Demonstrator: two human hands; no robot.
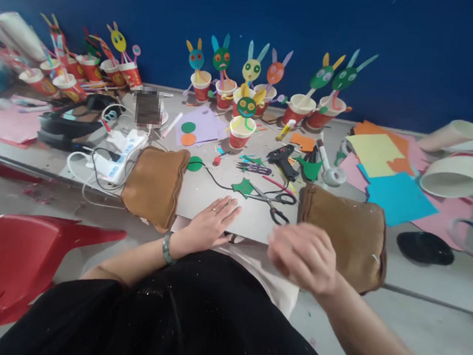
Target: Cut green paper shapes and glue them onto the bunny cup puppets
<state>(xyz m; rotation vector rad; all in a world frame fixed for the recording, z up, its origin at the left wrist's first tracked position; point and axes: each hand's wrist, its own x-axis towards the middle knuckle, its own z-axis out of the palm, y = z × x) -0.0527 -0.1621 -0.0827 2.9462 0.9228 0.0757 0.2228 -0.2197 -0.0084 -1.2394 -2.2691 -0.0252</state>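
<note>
My left hand (208, 222) lies palm down at the front edge of the table, fingers stretched out, with a ring on one finger and nothing held. My right hand (304, 256) hangs in front of the table edge, fingers curled and blurred; whether they hold anything is hidden. Just beyond it lie black-handled scissors (280, 208), blades apart. A green leaf-shaped paper cutout (243, 187) rests beyond my left hand. Further back are a black glue gun (284, 160) and a paper cup (240, 132) bearing a green-faced, yellow-eared figure.
Brown leather-like pads (155, 184) flank my place, the other being a right-hand pad (343, 234). A white power strip (124, 156) with cables sits left. Several cup figures line the blue wall (251, 7). Coloured paper (400, 194) lies right; a red chair (18, 258) stands lower left.
</note>
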